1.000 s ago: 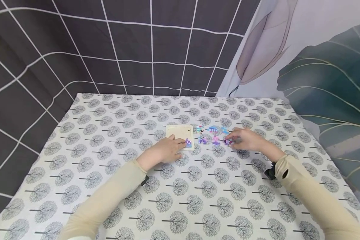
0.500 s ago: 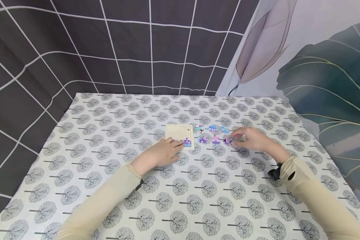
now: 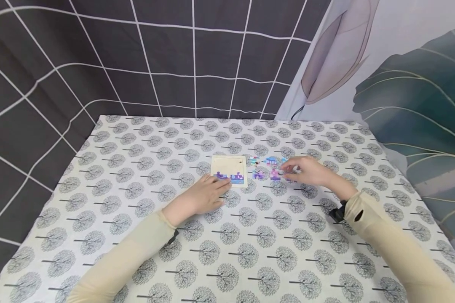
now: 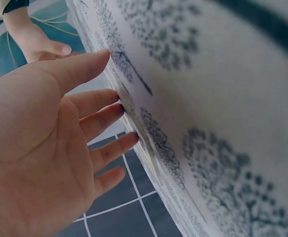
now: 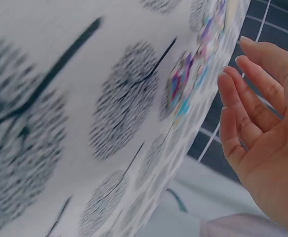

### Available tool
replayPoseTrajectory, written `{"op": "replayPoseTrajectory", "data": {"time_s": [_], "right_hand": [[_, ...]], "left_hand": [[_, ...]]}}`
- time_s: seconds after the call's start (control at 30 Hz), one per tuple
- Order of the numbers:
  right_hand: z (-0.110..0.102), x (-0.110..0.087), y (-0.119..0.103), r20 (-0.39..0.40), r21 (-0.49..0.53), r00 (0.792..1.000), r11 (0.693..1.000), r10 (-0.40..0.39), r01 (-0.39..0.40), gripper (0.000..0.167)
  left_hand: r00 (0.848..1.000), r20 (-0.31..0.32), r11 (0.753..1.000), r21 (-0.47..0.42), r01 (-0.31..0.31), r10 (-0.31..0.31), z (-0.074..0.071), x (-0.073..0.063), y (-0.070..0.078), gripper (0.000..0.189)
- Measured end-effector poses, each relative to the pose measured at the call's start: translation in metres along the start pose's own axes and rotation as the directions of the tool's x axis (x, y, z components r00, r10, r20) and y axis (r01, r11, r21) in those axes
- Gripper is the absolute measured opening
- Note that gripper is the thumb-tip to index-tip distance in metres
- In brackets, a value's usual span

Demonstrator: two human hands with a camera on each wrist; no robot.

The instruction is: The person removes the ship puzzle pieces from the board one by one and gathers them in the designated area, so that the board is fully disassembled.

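A shallow cream puzzle tray (image 3: pixel 227 163) lies flat on the tablecloth, with purple and blue jigsaw pieces (image 3: pixel 238 178) along its near edge. My left hand (image 3: pixel 204 195) lies at the tray's near left corner, its fingertips over the joined pieces; the left wrist view shows these fingers (image 4: pixel 104 101) extended and spread. Over the right end of the loose jigsaw pieces (image 3: pixel 275 174) hovers my right hand (image 3: pixel 309 170), partly covering them. In the right wrist view its fingers (image 5: pixel 255 106) are gently bent, with nothing between them, and a dark purple-red piece (image 5: pixel 180 81) lies beyond.
Several loose pieces form two rows right of the tray, including a blue one (image 3: pixel 271 160) in the far row. The tablecloth (image 3: pixel 246 248) has a grey tree print. A dark gridded curtain (image 3: pixel 167 54) hangs behind the table, beside a leaf-patterned one (image 3: pixel 413 92).
My left hand has drawn back to the left, showing more of the purple pieces along the tray's near edge. My right hand has shifted slightly left over the loose pieces.
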State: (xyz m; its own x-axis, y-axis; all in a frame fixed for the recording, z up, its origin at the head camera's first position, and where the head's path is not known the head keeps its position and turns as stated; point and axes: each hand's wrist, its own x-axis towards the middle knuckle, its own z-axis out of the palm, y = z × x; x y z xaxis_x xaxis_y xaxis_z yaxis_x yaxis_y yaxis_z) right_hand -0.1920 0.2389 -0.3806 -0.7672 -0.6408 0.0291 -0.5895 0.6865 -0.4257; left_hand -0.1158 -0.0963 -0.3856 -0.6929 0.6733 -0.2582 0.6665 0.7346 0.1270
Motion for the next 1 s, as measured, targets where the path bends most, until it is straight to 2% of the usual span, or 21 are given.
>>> {"op": "replayPoseTrajectory", "data": {"time_s": [0.27,0.37,0.57,0.73,1.0], "right_hand": [[0.007,0.030,-0.025,0.030,0.086,0.998,0.995,-0.053,0.050,0.030],[0.015,0.042,-0.034,0.035,0.096,0.995,0.991,-0.092,0.089,0.029],[0.026,0.062,-0.052,0.065,0.101,0.991,0.989,-0.114,0.107,0.026],[0.034,0.080,-0.061,0.085,0.104,0.980,0.980,-0.181,0.172,0.026],[0.050,0.109,-0.075,0.121,0.091,0.974,0.979,-0.193,0.183,0.028]], "left_hand": [[1.000,0.020,0.999,-0.040,0.024,-0.023,0.004,-0.002,-0.003,0.062],[1.000,0.023,0.998,-0.058,0.022,-0.020,0.004,-0.003,-0.004,0.061],[1.000,0.002,0.994,-0.106,-0.002,0.002,0.003,-0.002,-0.005,0.059],[1.000,0.003,0.996,-0.086,0.026,-0.025,0.003,-0.001,-0.004,0.059],[0.995,0.025,0.995,-0.015,0.100,-0.100,0.005,0.003,0.003,0.061]]}}
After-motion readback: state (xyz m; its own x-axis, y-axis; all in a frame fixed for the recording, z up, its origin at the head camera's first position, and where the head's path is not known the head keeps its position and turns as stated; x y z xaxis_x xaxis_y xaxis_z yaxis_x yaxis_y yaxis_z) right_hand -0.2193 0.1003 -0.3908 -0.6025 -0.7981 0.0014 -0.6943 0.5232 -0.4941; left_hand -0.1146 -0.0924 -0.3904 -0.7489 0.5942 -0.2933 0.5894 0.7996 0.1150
